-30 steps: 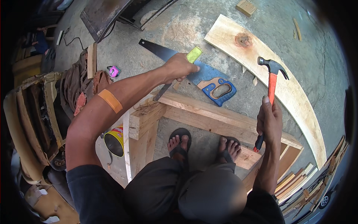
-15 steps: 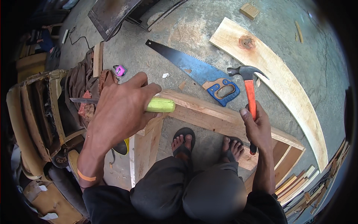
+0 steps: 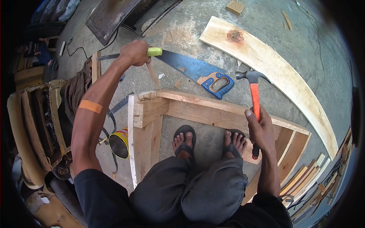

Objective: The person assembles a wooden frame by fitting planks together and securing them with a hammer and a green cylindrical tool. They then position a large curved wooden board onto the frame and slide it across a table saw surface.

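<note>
My left hand (image 3: 135,53) is stretched out to the far left, closed around a chisel with a yellow-green handle (image 3: 154,51). Its long dark blade points left from my fist. Below those fingers shows a thin wood strip (image 3: 153,76); whether they touch it I cannot tell. My right hand (image 3: 261,128) grips a claw hammer (image 3: 255,95) by its orange-and-black handle, head up, above the right part of a wooden frame (image 3: 213,114). The frame stands around my feet. A handsaw (image 3: 190,66) with a blue and wood-coloured handle lies on the floor beyond it.
A wide pale board (image 3: 266,60) with a knot lies at the right. A wood block (image 3: 235,7) is at the back. A yellow-rimmed can (image 3: 119,143) stands left of the frame. Wood strips (image 3: 304,178) are stacked at lower right, and old padded furniture parts (image 3: 36,129) fill the left.
My left hand has moved forward, away from me, with the chisel, baring the frame's left corner and the can. My right hand keeps the hammer in nearly the same place.
</note>
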Available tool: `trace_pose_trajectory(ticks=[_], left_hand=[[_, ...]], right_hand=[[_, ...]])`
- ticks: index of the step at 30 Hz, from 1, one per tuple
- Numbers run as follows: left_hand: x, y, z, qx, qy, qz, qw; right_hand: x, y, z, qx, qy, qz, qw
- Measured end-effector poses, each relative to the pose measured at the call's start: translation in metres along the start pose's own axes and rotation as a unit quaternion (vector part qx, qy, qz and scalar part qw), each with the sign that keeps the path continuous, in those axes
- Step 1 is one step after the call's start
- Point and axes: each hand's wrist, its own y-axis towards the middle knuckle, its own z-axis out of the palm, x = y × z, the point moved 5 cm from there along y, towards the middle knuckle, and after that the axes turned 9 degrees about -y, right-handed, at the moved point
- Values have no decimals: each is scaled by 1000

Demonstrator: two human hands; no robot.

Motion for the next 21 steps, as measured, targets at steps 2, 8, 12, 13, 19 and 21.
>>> trace_pose_trajectory(ticks=[2, 8, 12, 13, 19, 21], left_hand=[[37, 6, -42, -201, -22, -46, 978], [-8, -95, -112, -264, -395, 61, 878], [-35, -151, -87, -252, -650, 256, 669], [-37, -160, -80, -232, -706, 296, 600], [-25, -173, -14, -226, -722, 320, 571], [-21, -177, 7, -241, -722, 298, 577]], right_hand=[[2, -1, -7, 4, -4, 31, 999], [-18, 3, -4, -31, -31, -27, 999], [-3, 3, 15, 13, 18, -10, 1000], [1, 3, 19, 27, 14, -16, 999], [19, 3, 27, 91, -38, -48, 994], [23, 4, 27, 91, -40, -60, 993]])
